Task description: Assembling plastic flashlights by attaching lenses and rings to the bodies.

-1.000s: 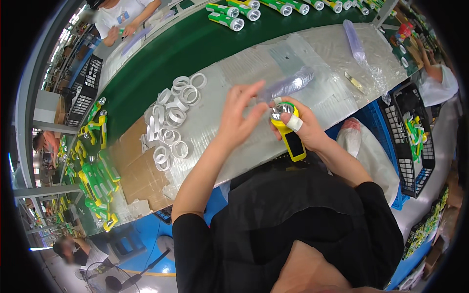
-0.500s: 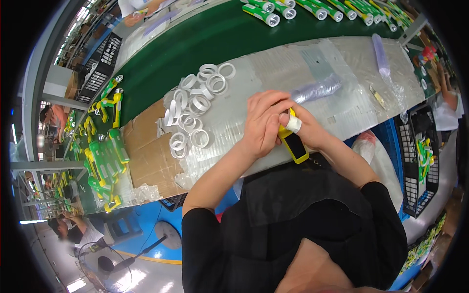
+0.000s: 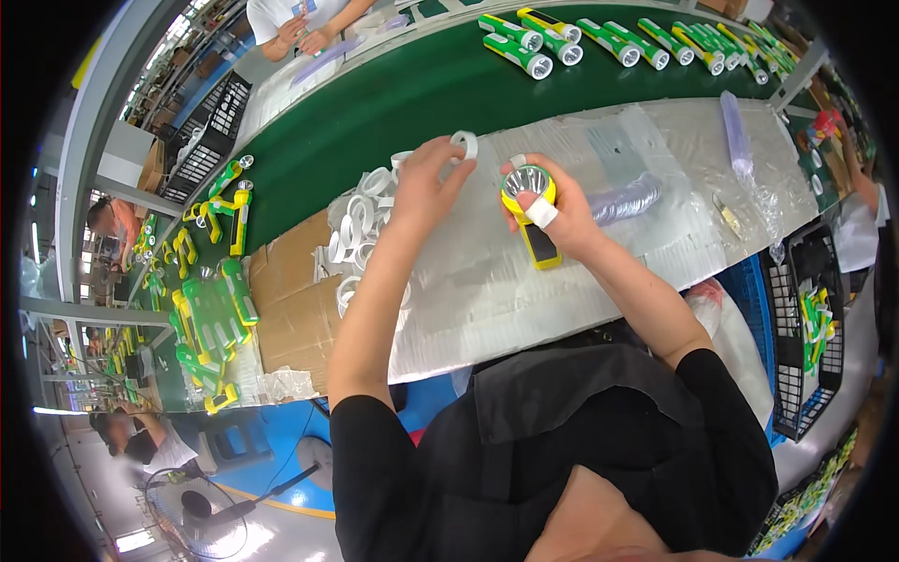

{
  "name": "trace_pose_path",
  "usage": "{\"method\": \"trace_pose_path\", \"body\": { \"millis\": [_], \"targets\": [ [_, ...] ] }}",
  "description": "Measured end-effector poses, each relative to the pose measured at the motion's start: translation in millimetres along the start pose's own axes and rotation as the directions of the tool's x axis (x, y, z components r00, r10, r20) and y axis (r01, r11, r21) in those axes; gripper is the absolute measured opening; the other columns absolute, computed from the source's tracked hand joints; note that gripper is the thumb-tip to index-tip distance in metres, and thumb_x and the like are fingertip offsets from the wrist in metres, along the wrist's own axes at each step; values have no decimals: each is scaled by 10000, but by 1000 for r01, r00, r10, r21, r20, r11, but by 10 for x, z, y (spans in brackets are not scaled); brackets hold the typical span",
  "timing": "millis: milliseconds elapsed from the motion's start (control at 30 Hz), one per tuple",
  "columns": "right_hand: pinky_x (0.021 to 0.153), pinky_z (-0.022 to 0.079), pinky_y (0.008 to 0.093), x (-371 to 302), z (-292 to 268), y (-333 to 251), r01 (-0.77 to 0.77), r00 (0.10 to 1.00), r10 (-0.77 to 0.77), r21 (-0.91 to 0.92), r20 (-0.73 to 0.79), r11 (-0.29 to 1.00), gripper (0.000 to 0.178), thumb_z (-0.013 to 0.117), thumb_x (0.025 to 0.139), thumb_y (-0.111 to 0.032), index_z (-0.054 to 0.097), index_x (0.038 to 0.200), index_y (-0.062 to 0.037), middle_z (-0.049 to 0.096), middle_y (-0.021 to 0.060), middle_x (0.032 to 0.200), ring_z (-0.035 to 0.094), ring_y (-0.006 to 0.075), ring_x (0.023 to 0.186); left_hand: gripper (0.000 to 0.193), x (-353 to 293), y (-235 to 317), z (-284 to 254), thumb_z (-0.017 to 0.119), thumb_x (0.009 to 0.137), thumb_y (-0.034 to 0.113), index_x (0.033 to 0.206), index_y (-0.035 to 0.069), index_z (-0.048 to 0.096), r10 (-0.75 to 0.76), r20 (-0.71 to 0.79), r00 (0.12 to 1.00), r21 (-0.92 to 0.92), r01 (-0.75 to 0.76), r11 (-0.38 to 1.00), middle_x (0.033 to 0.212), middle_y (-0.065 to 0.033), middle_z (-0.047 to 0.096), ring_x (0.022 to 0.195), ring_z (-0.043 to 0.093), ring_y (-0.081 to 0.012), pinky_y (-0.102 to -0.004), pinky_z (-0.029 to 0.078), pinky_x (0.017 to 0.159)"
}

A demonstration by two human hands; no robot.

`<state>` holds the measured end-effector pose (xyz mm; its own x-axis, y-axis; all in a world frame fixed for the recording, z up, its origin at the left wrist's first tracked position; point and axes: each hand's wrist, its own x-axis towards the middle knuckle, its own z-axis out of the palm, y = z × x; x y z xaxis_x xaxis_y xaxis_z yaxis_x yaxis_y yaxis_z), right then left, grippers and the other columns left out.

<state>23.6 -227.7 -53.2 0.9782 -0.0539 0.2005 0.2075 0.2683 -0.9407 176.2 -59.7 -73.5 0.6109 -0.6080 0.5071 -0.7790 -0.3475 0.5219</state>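
My left hand is above the far side of the loose white rings. Its fingertips pinch one white plastic ring. In my right hand is a yellow flashlight with a dark panel on its body. The flashlight's round, shiny lens faces up, its handle pointing toward me. White bands wrap my right thumb and one finger. The fingers behind the flashlight are partly hidden. The two hands are apart.
Several green-and-yellow flashlights lie on the green belt beyond the plastic-covered table. More flashlights are piled at left. Clear sleeves and a small cutter lie at right. A black crate stands further right.
My hands were together around the flashlight. The left has moved away leftward and now holds a white ring. The right has raised the flashlight away from my body, its lens now showing.
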Motion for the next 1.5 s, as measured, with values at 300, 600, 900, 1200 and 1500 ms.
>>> {"method": "trace_pose_path", "body": {
  "millis": [300,600,900,1200,1500],
  "targets": [
    [643,505,271,15,-58,165,78,996,-78,4,34,997,376,677,906,-174,510,1219,-51,622,62,921,618,112,721,153,-214,946,-353,708,863,82,975,29,618,187,-94,978,-308,-207,928,1146,-146,556,957,571,-221,-301,481,751],
    [783,523,338,-42,-95,51,21,975,-13,-35,224,999,535,658,925,-324,442,1324,-41,610,86,1057,635,190,888,260,-257,978,-438,759,832,159,1065,57,705,212,20,977,-223,-202,954,1105,-105,552,922,544,-187,-276,456,704],
    [918,490,384,-64,-457,-385,552,833,-395,-628,387,548,620,802,787,-278,537,1302,-57,619,101,1152,611,277,1084,429,-184,1148,-433,844,698,197,1099,114,715,250,111,962,-217,-222,951,1070,-94,556,905,558,-242,-348,494,769],
    [672,481,357,117,-403,-1408,531,786,231,-817,574,224,374,732,666,-88,598,1008,-16,534,85,901,568,249,785,430,-118,1334,85,851,671,186,1017,101,610,251,-3,968,-230,-245,942,938,-101,643,877,648,-311,-399,521,727],
    [640,481,378,221,-360,-1462,496,752,361,-834,552,241,307,679,650,-39,593,938,23,571,113,842,596,270,746,404,-96,1338,171,834,682,162,1018,106,617,266,-44,963,-244,-269,932,854,-90,644,773,637,-290,-402,506,654]
  ]
}}
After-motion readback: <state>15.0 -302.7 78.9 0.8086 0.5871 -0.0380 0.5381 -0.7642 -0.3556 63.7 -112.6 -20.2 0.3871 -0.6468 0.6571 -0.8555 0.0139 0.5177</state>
